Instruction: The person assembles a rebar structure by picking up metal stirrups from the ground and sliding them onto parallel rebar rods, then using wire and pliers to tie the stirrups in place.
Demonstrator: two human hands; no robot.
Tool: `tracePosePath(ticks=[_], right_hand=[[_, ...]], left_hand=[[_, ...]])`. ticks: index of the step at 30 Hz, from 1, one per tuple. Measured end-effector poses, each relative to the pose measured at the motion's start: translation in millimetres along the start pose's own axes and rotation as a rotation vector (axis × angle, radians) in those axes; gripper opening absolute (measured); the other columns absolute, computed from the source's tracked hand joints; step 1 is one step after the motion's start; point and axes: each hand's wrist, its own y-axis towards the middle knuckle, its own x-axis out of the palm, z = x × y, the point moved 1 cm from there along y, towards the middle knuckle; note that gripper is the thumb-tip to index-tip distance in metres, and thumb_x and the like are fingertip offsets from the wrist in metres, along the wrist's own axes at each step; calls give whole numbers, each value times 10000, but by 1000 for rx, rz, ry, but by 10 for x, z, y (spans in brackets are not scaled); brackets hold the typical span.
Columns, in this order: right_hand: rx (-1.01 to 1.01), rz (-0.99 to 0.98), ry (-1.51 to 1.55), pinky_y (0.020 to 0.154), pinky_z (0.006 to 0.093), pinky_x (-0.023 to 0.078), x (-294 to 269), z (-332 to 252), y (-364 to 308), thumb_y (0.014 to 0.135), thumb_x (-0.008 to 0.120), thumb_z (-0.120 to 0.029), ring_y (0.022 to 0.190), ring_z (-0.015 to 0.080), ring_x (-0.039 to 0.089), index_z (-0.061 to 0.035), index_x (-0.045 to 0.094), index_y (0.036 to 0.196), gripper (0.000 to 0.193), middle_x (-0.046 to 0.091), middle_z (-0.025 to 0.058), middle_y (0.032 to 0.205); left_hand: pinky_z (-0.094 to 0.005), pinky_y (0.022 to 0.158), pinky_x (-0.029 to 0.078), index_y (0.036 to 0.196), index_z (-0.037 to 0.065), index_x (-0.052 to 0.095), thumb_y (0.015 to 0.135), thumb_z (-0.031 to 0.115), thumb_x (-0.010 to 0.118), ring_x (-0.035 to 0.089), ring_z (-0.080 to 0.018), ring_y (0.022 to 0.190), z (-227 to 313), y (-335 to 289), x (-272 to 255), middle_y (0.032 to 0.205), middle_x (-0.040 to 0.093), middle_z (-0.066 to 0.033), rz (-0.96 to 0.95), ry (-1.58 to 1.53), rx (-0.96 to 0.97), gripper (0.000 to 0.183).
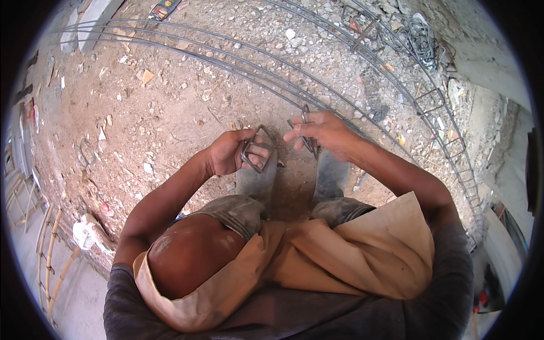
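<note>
The left hand [229, 152] is curled shut around a bent steel ring [258, 148] (a square loop of bar). Just beside it, the right hand [323, 131] pinches a second steel ring [307, 130] in closed fingers. Past both hands, long steel bars [226, 59] lie on the stony ground [158, 107].

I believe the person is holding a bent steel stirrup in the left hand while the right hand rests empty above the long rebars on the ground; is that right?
Not quite: the right hand is not empty. The head view shows its fingers pinching thin bent steel pieces, apparently more stirrups. The rest holds: the left hand grips a bent steel stirrup, and the long rebars lie on the ground beyond.
</note>
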Motion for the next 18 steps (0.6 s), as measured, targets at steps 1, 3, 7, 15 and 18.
tracePosePath(ticks=[1, 3, 7, 15, 18], right_hand=[[-14, 4, -60, 779, 274, 474, 3, 4, -7, 909, 584, -71, 842, 156, 639, 144, 417, 1321, 494, 684, 168, 1066], [-42, 2, -180, 812, 287, 485, 50, 15, 6, 921, 571, -66, 888, 162, 651, 139, 425, 1322, 474, 682, 173, 1076], [-229, 8, -189, 849, 299, 494, 331, 141, -115, 926, 562, -43, 924, 167, 655, 119, 477, 1263, 383, 683, 163, 1056], [-319, -87, -416, 827, 298, 510, 333, 419, -30, 922, 564, -16, 980, 148, 642, 89, 578, 1111, 217, 684, 130, 1028], [-399, -37, -383, 772, 290, 512, 368, 403, -27, 929, 570, -45, 910, 137, 641, 72, 606, 1085, 198, 685, 116, 1010]], left_hand=[[-391, 782, 564, 1057, 31, 552, 994, 223, 441, 697, -243, 851, -24, 19, 3, 1068, 679, -176, 43, 10, -10, 231], [-395, 781, 563, 1089, 28, 559, 999, 230, 437, 695, -245, 873, -76, 64, 50, 1080, 678, -173, 138, 28, -26, 252], [-374, 849, 534, 1227, 11, 533, 1012, 273, 444, 646, -228, 1047, -211, 156, 206, 1172, 653, -121, 72, -78, 80, 350], [-385, 898, 522, 1159, 64, 564, 1003, 272, 495, 654, -224, 966, -250, 175, 357, 1045, 657, -60, 108, -173, 268, 269], [-376, 872, 536, 1098, 70, 594, 988, 252, 537, 663, -213, 927, -206, 179, 266, 956, 660, -43, 144, -83, 312, 220]])
